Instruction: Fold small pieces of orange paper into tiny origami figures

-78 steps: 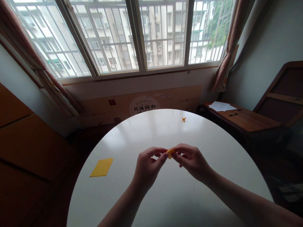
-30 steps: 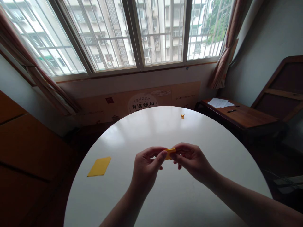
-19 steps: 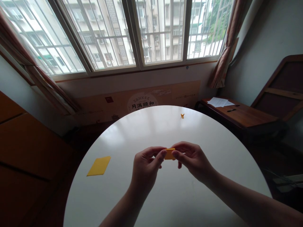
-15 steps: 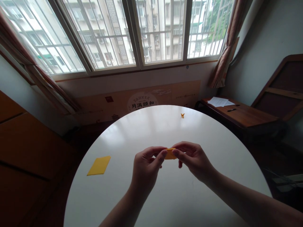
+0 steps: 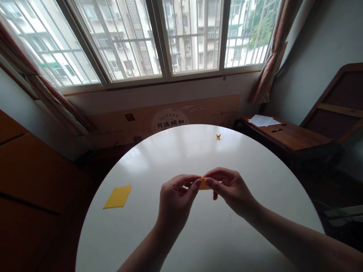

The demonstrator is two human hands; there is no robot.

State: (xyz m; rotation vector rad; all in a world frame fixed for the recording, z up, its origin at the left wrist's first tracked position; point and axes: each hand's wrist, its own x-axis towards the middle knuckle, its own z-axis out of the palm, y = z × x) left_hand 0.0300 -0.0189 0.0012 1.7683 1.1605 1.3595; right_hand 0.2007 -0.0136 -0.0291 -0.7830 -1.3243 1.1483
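Currently left hand point(image 5: 175, 196) pinched, thumb in front, on left end of folded yellow piece point(image 5: 204, 184). Right hand point(image 5: 233, 190) pinched likewise on right end. Piece between both hands, over round white counter point(image 5: 204, 234). Counter carries flat yellow paper point(image 5: 118, 197) left of left hand, small orange figure point(image 5: 218, 137) beyond right hand.

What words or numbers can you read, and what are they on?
"月满颐和": tan panel under the window.
"ANKEE", unclear first letter: arched above.
Next line: partly hidden by table.
Side writing, red square: too small.
White papers: too small.
Held yellow paper: none visible.
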